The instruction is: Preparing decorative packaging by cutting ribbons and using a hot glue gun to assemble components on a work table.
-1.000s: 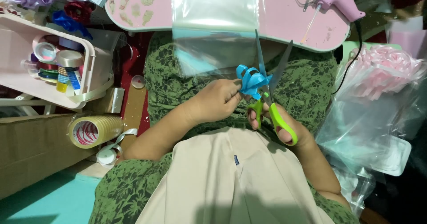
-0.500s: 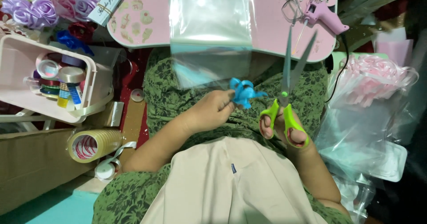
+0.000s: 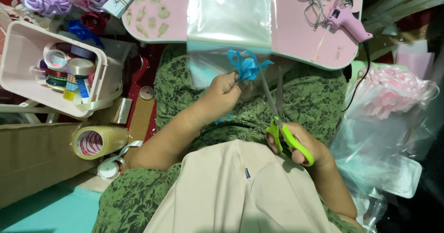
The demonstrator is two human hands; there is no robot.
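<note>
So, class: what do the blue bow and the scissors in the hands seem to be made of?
Blue bow: probably satin-like ribbon, with glossy, softly folded loops. Scissors: grey blades, likely metal; smooth lime-green handles, likely plastic. The left hand pinches the bow; the right hand grips the handles.

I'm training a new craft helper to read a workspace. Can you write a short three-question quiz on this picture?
1. True or false: the left hand pinches a blue ribbon flower.
2. What does the right hand hold?
A. pink glue gun
B. green-handled scissors
C. tape roll
3. What lies beside the glue gun on the pink table?

Key: 1 true; 2 B; 3 eyeglasses.
</note>
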